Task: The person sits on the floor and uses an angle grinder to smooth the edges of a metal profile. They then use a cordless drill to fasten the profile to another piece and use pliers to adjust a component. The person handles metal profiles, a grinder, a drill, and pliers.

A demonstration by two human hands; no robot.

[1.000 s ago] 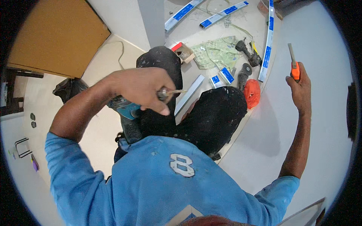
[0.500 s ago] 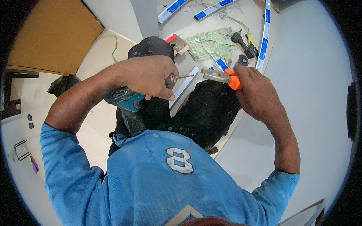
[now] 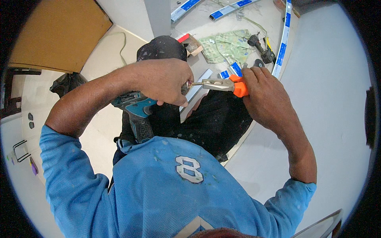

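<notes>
My left hand (image 3: 168, 81) is closed around the front end of a teal and black cordless drill (image 3: 139, 109), whose grip hangs down against my lap. A thin metal bit (image 3: 196, 83) points right from the chuck, which my fingers partly cover. Orange-handled pliers (image 3: 222, 84) are gripped in my right hand (image 3: 265, 93). Their jaws lie over the bit's outer end, hiding its tip; whether they clamp it tightly I cannot tell. Below the bit, a metal channel (image 3: 203, 81) slants between my dark-clad legs.
On the floor ahead lie a green patterned cloth (image 3: 224, 47), a small open box (image 3: 193, 44) and a second power tool (image 3: 262, 49). A long blue-labelled metal strip (image 3: 282, 47) runs along the right wall (image 3: 329, 99). A brown panel (image 3: 59, 35) stands at the left.
My right hand has brought the pliers left, and their jaws have closed from an open gap to over the end of the bit. The left hand and drill stay nearly in place.
</notes>
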